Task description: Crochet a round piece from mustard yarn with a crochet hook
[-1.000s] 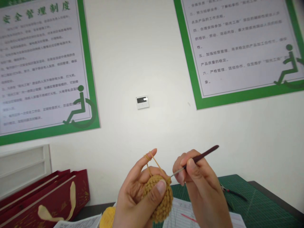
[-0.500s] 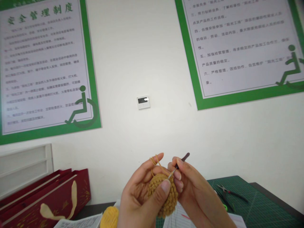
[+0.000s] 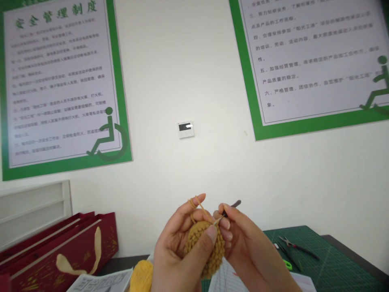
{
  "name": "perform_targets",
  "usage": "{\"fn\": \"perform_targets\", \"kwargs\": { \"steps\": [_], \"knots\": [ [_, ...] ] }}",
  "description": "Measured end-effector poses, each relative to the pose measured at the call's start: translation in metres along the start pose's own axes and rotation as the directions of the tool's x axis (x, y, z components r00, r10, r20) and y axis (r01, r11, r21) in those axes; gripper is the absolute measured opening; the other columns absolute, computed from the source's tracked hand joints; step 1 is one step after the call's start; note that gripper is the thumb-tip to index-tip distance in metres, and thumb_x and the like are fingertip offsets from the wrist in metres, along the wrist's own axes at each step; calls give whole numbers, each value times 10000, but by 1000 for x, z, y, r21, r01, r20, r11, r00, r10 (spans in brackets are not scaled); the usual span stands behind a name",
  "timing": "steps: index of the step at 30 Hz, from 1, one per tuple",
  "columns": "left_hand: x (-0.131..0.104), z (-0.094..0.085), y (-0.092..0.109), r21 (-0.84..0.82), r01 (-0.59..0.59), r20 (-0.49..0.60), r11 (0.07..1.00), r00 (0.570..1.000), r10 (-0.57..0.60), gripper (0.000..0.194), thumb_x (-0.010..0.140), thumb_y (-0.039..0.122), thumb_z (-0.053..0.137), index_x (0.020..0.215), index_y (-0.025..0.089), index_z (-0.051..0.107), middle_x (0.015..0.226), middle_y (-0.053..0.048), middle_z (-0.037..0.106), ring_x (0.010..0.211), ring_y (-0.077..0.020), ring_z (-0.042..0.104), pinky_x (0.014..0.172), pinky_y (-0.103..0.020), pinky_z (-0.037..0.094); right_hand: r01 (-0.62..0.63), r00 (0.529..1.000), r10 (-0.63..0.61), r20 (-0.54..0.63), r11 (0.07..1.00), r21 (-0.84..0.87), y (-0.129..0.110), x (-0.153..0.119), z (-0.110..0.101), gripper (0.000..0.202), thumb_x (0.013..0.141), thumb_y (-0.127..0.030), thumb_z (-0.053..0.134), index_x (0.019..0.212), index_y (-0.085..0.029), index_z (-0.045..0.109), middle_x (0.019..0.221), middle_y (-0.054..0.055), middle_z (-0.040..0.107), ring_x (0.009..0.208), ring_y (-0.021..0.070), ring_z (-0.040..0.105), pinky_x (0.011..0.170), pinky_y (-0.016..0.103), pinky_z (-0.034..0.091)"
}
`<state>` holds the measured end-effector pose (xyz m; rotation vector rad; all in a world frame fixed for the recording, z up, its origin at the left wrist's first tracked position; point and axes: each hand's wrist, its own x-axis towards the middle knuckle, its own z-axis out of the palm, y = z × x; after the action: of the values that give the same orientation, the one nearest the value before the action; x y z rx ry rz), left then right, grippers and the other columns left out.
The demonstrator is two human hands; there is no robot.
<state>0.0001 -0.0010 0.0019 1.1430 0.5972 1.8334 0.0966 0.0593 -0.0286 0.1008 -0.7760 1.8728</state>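
My left hand pinches a round mustard-brown crochet piece between thumb and fingers. Yarn of the same colour loops around its raised index finger and runs down to the piece's top edge. In my right hand is a crochet hook with a dark handle, gripped between thumb and fingers. The hook's metal shaft reaches the upper right edge of the crochet piece, near my left thumb tip. Its very tip is hard to make out among the stitches.
A yellow yarn ball and printed sheets lie at lower left, beside red gift bags. On the right, pliers rest on a green cutting mat. The wall behind holds two green-framed posters and a small white panel.
The hook has tilted slightly flatter, and its tip sits closer to the left thumb. Both hands keep their holds. The whole view has shifted a little.
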Motion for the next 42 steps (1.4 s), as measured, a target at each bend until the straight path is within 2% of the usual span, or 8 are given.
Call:
{"fn": "perform_targets", "kwargs": {
  "steps": [5,8,19,32,38,42],
  "knots": [
    [1,0,1,4,-18,-2,1000,1000,18,417,672,124,860,1072,200,771,749,-24,727,614,-122,669,570,-180,500,198,979,-203,4,947,-255,-4,-4,7,330,930,-386,620,685,-166,607,613,-19,551,561,103,458,597,234,391],
    [0,0,1,18,-27,-24,999,999,28,415,657,126,872,1054,204,782,743,-22,721,592,-102,629,533,-164,464,266,959,-284,5,892,-365,-7,-6,9,322,958,-399,569,722,-180,589,621,-16,557,575,116,468,606,250,389],
    [-1,2,0,46,-48,-5,998,999,49,387,676,146,864,1043,242,793,762,-38,741,661,-140,663,592,-199,482,348,919,-395,-7,819,-457,-11,-9,9,319,953,-400,574,715,-188,580,638,-13,563,589,128,496,616,271,422],
    [1,0,-4,134,-62,-32,989,997,67,400,685,139,848,1072,206,768,780,-48,725,684,-159,656,617,-236,493,356,912,-409,-9,805,-474,-11,-8,6,307,947,-401,595,727,-187,590,634,-17,579,571,116,507,591,256,421],
    [2,2,-3,101,-25,19,995,1000,23,370,717,119,819,1071,211,763,793,-40,717,697,-176,680,634,-258,512,236,963,-267,-30,895,-379,-11,-6,7,296,907,-405,650,739,-163,622,598,-20,580,527,93,471,543,221,380],
    [3,2,-3,48,1,73,999,997,-4,350,739,109,794,1070,218,760,786,-26,698,704,-178,683,652,-271,526,125,991,-131,-6,960,-251,-11,-7,4,267,906,-365,662,742,-155,649,587,-27,574,518,77,457,554,200,370]
  ]
}}
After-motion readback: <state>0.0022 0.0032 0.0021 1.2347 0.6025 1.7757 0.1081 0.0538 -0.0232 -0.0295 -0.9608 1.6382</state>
